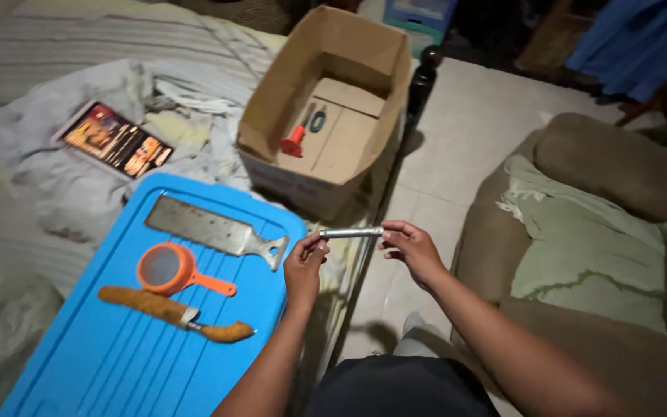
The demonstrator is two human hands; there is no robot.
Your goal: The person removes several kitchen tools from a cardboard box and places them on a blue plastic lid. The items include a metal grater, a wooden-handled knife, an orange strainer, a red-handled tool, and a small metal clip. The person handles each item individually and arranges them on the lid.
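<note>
Left hand (303,266) pinches one end of a small silver metal rod (351,232), thumb and fingertips closed on it. Right hand (411,249) grips the other end the same way, so the rod is held level between both hands, in the air off the right edge of the blue lid (117,355), over the gap between bed and armchair.

Left to right: rumpled grey sheet (40,170) on the bed, with a dark printed booklet (113,140) lying on it. Blue plastic lid next, flat on the bed, carrying three things: a flat metal grater-like blade (214,229) near its far edge, an orange strainer (175,270) below that, and a tool with brown crusted ends (171,310) just beside the strainer, nearest the person. Open cardboard box (330,116) past the lid, holding a red-handled tool (296,139) and a small dark item, too small to tell. Brown armchair (619,232) far right with a pale green cloth (580,239) draped on it.
</note>
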